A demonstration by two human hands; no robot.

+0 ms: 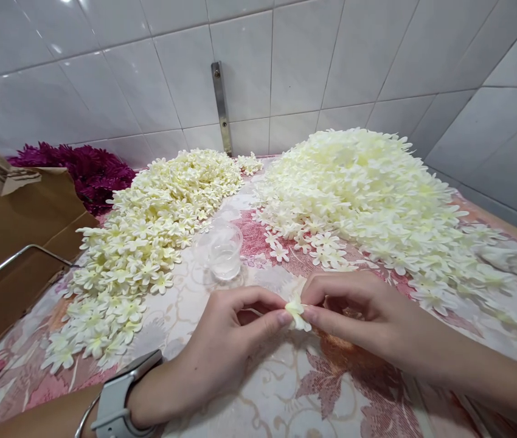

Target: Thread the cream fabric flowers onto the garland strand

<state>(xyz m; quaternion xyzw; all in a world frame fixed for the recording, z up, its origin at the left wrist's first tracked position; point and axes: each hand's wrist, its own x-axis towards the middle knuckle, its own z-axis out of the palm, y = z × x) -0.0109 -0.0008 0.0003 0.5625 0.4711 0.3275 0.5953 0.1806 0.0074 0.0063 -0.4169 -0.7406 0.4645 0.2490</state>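
My left hand [229, 340] and my right hand [359, 313] meet at the front middle of the table, both pinching one small cream fabric flower [297, 313] between thumb and fingertips. A grey watch [119, 398] is on my left wrist. A small clear plastic cup [221, 249] stands just behind my hands. A long heap of small cream flowers [149, 237] lies to the left. A larger, taller heap of cream flowers [368, 194] lies to the right.
The table wears a pink and cream floral cloth [286, 383]. A brown cardboard box [12, 231] with a metal bar stands at the left edge. Dark magenta flowers [85, 170] lie behind it. White tiled walls [286, 61] close off the back and right.
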